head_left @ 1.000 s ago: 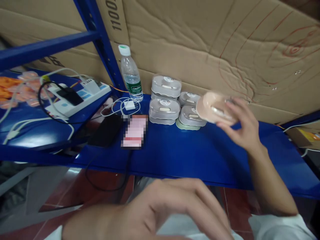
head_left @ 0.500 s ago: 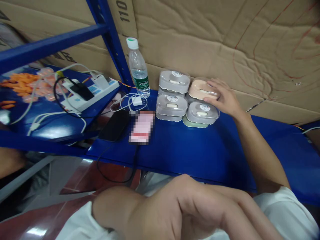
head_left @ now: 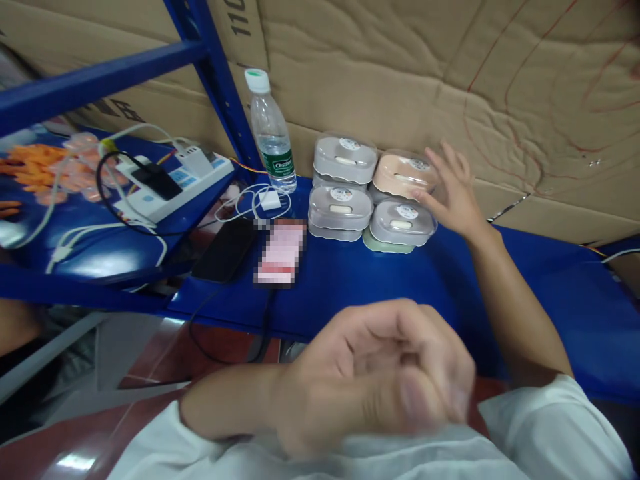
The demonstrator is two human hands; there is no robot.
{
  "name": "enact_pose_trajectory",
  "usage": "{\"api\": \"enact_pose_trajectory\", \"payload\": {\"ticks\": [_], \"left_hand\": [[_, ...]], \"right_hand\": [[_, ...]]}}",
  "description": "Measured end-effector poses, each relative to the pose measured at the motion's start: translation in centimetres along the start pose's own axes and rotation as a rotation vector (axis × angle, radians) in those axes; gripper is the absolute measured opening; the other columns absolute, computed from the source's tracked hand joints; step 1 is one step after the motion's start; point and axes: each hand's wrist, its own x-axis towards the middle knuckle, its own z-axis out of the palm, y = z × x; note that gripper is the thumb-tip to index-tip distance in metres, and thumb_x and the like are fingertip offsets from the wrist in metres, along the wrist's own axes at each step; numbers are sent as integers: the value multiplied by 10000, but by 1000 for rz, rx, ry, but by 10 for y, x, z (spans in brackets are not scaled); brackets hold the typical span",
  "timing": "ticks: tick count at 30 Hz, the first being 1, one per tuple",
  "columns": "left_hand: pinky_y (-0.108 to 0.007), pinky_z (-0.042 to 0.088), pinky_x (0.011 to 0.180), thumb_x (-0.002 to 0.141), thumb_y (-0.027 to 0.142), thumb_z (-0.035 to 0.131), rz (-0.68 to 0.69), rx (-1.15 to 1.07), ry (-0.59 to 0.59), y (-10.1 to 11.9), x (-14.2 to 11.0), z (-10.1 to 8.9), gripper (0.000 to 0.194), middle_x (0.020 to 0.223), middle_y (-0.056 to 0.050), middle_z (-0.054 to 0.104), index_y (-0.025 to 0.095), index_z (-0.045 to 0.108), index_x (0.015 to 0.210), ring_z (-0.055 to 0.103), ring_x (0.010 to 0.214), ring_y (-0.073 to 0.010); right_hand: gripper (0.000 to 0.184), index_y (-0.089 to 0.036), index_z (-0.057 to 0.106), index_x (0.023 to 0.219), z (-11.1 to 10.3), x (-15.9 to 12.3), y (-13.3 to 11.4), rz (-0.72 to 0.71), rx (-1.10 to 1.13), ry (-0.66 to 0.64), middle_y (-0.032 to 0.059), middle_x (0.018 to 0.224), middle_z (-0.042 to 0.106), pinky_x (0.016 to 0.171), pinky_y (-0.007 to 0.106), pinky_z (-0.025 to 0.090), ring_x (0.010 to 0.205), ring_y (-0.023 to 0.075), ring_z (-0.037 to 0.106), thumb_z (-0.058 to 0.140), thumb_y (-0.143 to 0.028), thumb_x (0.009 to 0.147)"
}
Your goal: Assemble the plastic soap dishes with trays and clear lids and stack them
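My right hand (head_left: 455,190) is open, its fingers spread, beside the peach-coloured lidded container (head_left: 403,176) at the back right of a group. The thumb and fingertips are at that container's right end; I cannot tell whether they touch it. Grey containers with clear lids and round stickers stand around it: a back-left one (head_left: 345,160), a front-left one (head_left: 340,208) and a front-right one (head_left: 404,222). A green base (head_left: 387,244) shows under the front-right one. Close to the camera, my left hand (head_left: 380,373) is curled shut, thumb against the fingers, blurred, with nothing visible in it.
Left of the containers stand a water bottle (head_left: 273,140), a phone with a lit, blurred screen (head_left: 281,253) and a dark phone (head_left: 225,250). A power strip (head_left: 165,193) with cables and orange pieces (head_left: 37,167) lie on the left shelf. Cardboard (head_left: 360,73) backs the blue table (head_left: 340,287).
My right hand has drawn off the top of the peach container and its fingers have spread. My left hand has turned and risen, curling its fingers towards the thumb.
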Motion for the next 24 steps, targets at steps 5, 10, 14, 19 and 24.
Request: {"api": "enact_pose_trajectory", "payload": {"ticks": [5,10,14,19,24], "left_hand": [[-282,425,611,1076,502,614,36,-127,105,-15,7,-29,452,674,14,497,210,505,749,508,635,-135],[-301,420,657,1121,497,514,29,450,8,-28,3,-44,497,664,14,528,207,526,718,500,641,-141],[-334,479,912,1118,266,534,36,985,-99,-50,6,-39,182,1047,-38,749,210,705,1087,673,969,-191],[-424,519,1015,1123,251,492,0,1369,-142,-75,12,-41,245,1208,-74,735,237,677,1282,706,1087,-246],[-457,563,1045,1108,261,520,20,1396,47,-81,14,-50,242,1310,-99,695,230,667,1298,700,1161,-263]], "right_hand": [[599,-286,467,1612,-8,-47,-29,-18,-35,95,120,1740,399,1269,674,305,1603,367,362,560,-543,1079],[641,-324,462,1632,6,-91,-42,-8,16,-13,99,1739,408,1279,690,318,1621,381,346,619,-539,1049],[722,-328,403,1679,19,-99,-39,60,104,-73,72,1795,292,1314,613,347,1649,329,305,643,-549,1035],[622,-318,520,1617,22,-100,-39,97,169,1,75,1720,445,1295,558,410,1574,309,455,654,-511,1042],[583,-359,590,1565,11,-106,-41,108,189,26,43,1672,517,1283,573,435,1522,320,525,707,-504,1012]]}}
